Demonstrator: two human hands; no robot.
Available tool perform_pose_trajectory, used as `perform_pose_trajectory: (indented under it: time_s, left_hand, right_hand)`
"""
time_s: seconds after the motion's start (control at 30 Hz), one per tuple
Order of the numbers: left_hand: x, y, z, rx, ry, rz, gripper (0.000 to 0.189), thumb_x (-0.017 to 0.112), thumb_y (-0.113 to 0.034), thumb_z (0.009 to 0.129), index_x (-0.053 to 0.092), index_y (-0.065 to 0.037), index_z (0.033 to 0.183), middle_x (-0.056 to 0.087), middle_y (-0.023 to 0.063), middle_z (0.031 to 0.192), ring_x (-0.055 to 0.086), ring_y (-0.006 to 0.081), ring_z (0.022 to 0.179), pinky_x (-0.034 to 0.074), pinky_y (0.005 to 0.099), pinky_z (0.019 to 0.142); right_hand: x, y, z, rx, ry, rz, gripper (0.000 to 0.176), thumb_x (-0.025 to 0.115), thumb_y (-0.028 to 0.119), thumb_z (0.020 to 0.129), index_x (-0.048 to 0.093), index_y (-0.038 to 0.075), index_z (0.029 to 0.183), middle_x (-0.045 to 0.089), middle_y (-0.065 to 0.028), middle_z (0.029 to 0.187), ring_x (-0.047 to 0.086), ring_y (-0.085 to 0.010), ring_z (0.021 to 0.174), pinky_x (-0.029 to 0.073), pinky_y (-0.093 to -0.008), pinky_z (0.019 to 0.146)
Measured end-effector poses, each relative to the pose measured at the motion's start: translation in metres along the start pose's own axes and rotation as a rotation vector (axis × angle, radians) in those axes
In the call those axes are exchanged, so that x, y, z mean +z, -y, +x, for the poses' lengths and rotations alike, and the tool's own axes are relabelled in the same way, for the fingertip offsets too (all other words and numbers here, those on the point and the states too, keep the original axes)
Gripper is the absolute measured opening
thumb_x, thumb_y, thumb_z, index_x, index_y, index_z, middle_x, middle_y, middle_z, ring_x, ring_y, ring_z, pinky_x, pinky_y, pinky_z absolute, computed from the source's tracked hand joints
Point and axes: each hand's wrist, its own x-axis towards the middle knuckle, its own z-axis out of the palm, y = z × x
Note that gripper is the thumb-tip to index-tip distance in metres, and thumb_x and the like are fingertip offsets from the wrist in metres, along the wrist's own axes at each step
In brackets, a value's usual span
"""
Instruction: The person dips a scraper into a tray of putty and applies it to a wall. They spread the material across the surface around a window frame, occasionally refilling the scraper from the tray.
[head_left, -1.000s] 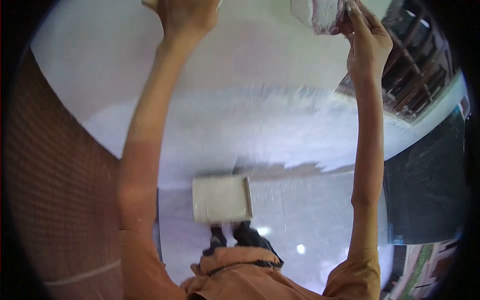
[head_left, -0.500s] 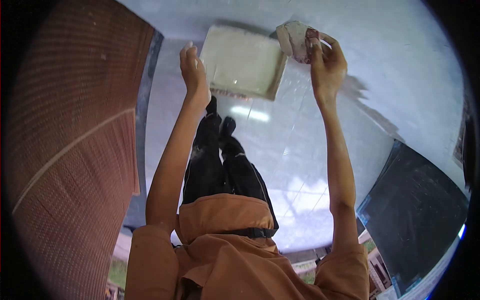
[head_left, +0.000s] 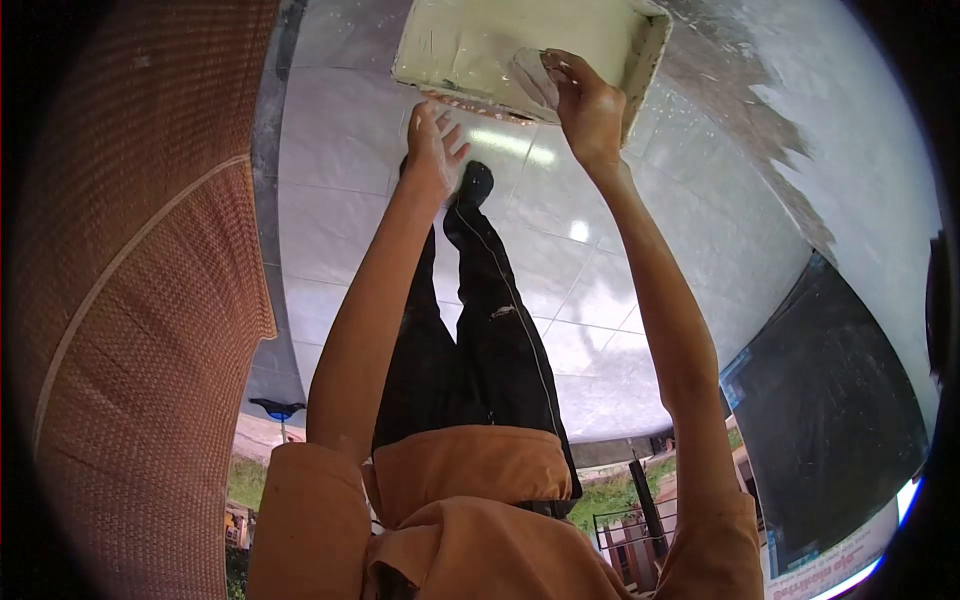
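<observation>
My right hand (head_left: 592,115) grips a small flat pad (head_left: 535,78) coated in white paint; its kind is unclear under the coating. The pad overlaps the front part of a shallow rectangular tray (head_left: 490,95) with a cream, wet-looking inside and a chipped, stained front edge. My left hand (head_left: 434,150) hangs just in front of the tray's near left corner, palm turned inward, fingers apart with white smears on them. Nothing is in it.
A brown woven mat (head_left: 140,300) stands along the left. Glossy pale tiles (head_left: 590,300) cover the floor. At right, a pale wall (head_left: 850,130) has a jagged grey patch (head_left: 735,90), with a dark board (head_left: 840,400) below. My feet (head_left: 478,185) are near the tray.
The view has shifted, so the tray sits higher in it. My right hand has brought the pad from beside the wall down over the tray. My left fingers have spread wider.
</observation>
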Motion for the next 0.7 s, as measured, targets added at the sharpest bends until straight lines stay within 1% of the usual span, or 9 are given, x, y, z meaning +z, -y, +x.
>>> perform_pose_trajectory:
  time_s: [0.03,0.07,0.1,0.17,0.2,0.33,0.5,0.63,0.7]
  left_hand:
    - [0.006,0.002,0.002,-0.028,0.022,-0.022,0.07,0.048,-0.046,0.099,0.029,-0.011,0.156,0.042,0.0112,0.152,0.042,0.0301,0.138,0.036,0.0513,0.109]
    - [0.008,0.004,0.002,-0.063,0.042,-0.028,0.073,0.045,-0.047,0.1,0.024,-0.011,0.159,0.04,0.0123,0.155,0.041,0.0317,0.14,0.034,0.052,0.111]
    - [0.008,0.007,0.004,-0.065,0.041,-0.028,0.073,0.045,-0.047,0.1,0.024,-0.011,0.159,0.04,0.0123,0.155,0.041,0.0317,0.14,0.034,0.052,0.111]
    - [0.009,0.01,0.007,-0.083,0.125,-0.026,0.074,0.042,-0.048,0.101,0.02,-0.01,0.161,0.038,0.0125,0.157,0.04,0.0323,0.142,0.032,0.0523,0.113]
    - [0.009,0.012,0.009,-0.08,0.144,-0.012,0.077,0.039,-0.049,0.102,0.015,-0.01,0.163,0.037,0.0126,0.158,0.04,0.0321,0.142,0.031,0.0519,0.114]
    - [0.009,0.019,0.011,-0.083,0.157,-0.01,0.076,0.036,-0.05,0.103,0.015,-0.01,0.163,0.036,0.0122,0.159,0.041,0.0316,0.141,0.031,0.0517,0.114]
    - [0.007,0.024,0.014,-0.065,0.201,0.029,0.071,0.033,-0.051,0.103,0.021,-0.012,0.162,0.034,0.0078,0.162,0.037,0.0302,0.144,0.03,0.0517,0.115]
    - [0.011,0.026,0.014,-0.067,0.214,0.05,0.07,0.034,-0.051,0.103,0.022,-0.014,0.162,0.034,0.0055,0.162,0.034,0.03,0.146,0.029,0.0521,0.115]
    - [0.013,0.027,0.015,-0.065,0.201,0.032,0.07,0.035,-0.051,0.103,0.023,-0.015,0.162,0.034,0.0046,0.162,0.033,0.0304,0.147,0.028,0.0522,0.115]
  right_hand:
    - [0.003,-0.005,0.001,-0.007,0.051,-0.005,0.023,0.063,0.0,0.095,0.071,0.003,0.116,0.077,-0.0137,0.105,0.076,-0.0272,0.095,0.06,-0.0341,0.082]
    - [0.007,-0.007,0.0,-0.005,0.054,-0.004,0.023,0.063,0.0,0.095,0.071,0.003,0.116,0.077,-0.0137,0.105,0.076,-0.0272,0.095,0.06,-0.0341,0.082]
    - [0.011,-0.01,-0.001,-0.022,0.084,-0.06,0.023,0.063,0.0,0.095,0.071,0.003,0.116,0.077,-0.0141,0.105,0.076,-0.0279,0.095,0.06,-0.0345,0.082]
    - [0.017,-0.017,-0.001,-0.039,0.113,-0.118,0.022,0.063,0.0,0.095,0.071,0.004,0.115,0.076,-0.0144,0.105,0.076,-0.0286,0.094,0.06,-0.035,0.082]
    - [0.019,-0.02,-0.001,-0.034,0.132,-0.128,0.022,0.063,0.001,0.095,0.072,0.004,0.115,0.076,-0.0149,0.103,0.076,-0.0299,0.093,0.06,-0.0355,0.08]
    - [0.021,-0.025,-0.005,-0.02,0.178,-0.158,0.021,0.063,0.002,0.095,0.073,0.005,0.113,0.076,-0.0151,0.099,0.075,-0.0319,0.089,0.06,-0.0374,0.077]
    - [0.025,-0.026,-0.01,-0.057,0.193,-0.15,0.022,0.063,0.002,0.093,0.073,0.006,0.112,0.076,-0.0151,0.098,0.075,-0.0322,0.086,0.06,-0.0384,0.075]
    - [0.026,-0.022,-0.008,-0.095,0.242,-0.174,0.025,0.064,0.001,0.091,0.074,0.008,0.112,0.076,-0.014,0.099,0.075,-0.0316,0.087,0.06,-0.0385,0.075]
    - [0.026,-0.021,-0.006,-0.083,0.27,-0.207,0.025,0.064,0.001,0.09,0.074,0.009,0.112,0.076,-0.0131,0.099,0.074,-0.0315,0.087,0.059,-0.0386,0.075]
